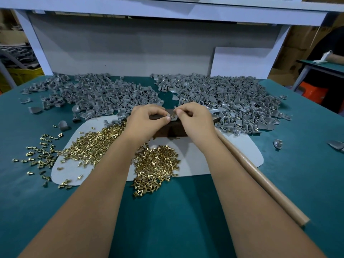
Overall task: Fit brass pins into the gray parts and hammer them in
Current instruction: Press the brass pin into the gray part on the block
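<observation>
Right, both hands over the dark block (168, 130): left hand (149, 121) pinches gray part (173, 118), right hand (193, 118) pinches brass pin (173, 114). Seat pin square before hammering.

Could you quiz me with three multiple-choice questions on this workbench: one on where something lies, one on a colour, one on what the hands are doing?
1. Where does the wooden hammer handle lie?
A. beside the right forearm
B. on the left gray pile
C. on the shelf

2. What colour is the table cover?
A. red
B. teal green
C. yellow

3. What are the left hand and right hand doing?
A. resting flat
B. swinging the hammer
C. pinching a gray part together over the dark block

Answers: 1 A, the handle runs along that forearm; 2 B, teal shows all around; 3 C, fingertips meet at the part.
</observation>
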A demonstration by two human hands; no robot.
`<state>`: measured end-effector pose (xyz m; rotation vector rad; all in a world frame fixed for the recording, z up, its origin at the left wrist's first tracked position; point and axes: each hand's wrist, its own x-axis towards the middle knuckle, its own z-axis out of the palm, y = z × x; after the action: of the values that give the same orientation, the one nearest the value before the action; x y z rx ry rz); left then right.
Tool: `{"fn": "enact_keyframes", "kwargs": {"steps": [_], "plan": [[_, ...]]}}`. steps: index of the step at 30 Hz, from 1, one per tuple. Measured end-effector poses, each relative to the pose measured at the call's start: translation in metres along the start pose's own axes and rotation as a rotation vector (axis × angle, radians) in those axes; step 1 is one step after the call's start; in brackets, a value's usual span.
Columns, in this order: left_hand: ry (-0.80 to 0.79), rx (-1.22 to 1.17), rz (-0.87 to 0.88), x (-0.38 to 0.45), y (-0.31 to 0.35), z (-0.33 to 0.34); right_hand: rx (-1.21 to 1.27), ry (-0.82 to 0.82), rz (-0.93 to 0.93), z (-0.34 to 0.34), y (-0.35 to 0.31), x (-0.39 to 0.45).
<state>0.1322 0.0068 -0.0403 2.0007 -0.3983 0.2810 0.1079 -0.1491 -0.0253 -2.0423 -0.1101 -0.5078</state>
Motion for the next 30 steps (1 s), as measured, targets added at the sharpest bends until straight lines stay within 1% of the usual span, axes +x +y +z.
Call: {"fn": "enact_keyframes", "kwargs": {"steps": [2,4,9,14,18,23,27,29,30], "plan": [[0.003,0.001,-0.017,0.000,0.000,0.000,0.101,0.019,0.061,-0.002,0.001,0.000],[0.002,0.002,-0.023,-0.001,0.001,0.001,0.144,0.027,0.100,-0.003,0.001,0.000],[-0.002,-0.024,-0.043,-0.001,0.002,0.001,0.149,0.028,0.077,-0.001,0.000,-0.001],[-0.010,-0.044,-0.060,-0.002,0.003,0.000,0.105,0.015,0.050,0.000,0.000,-0.001],[0.003,-0.011,-0.052,-0.004,0.004,0.002,0.063,0.017,0.037,0.001,0.001,-0.001],[0.044,-0.043,-0.172,-0.005,0.016,0.006,0.037,0.001,0.036,0.000,0.001,-0.005],[0.049,-0.047,-0.214,-0.003,0.016,0.006,0.055,-0.073,0.096,-0.011,-0.007,-0.009],[0.045,-0.033,-0.246,-0.001,0.015,0.005,0.010,-0.025,0.148,-0.025,-0.010,-0.011],[0.046,-0.015,-0.261,-0.001,0.015,0.005,-0.108,0.035,0.166,-0.034,-0.009,-0.013]]}}
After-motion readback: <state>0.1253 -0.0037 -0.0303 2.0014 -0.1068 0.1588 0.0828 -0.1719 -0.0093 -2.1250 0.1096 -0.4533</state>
